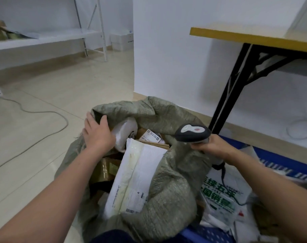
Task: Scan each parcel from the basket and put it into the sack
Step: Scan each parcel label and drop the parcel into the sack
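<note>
Just right of our left grip (98,134), which seems to pinch the sack (170,186) rim, a white parcel (135,178) lies inside; our right grip (210,146) clasps the scanner (193,132) near the basket (275,156).

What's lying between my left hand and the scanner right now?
The head view shows the open mouth of the sack between the left hand and the scanner, holding a white wrapped parcel, a labelled cardboard box and a white padded mailer.
</note>
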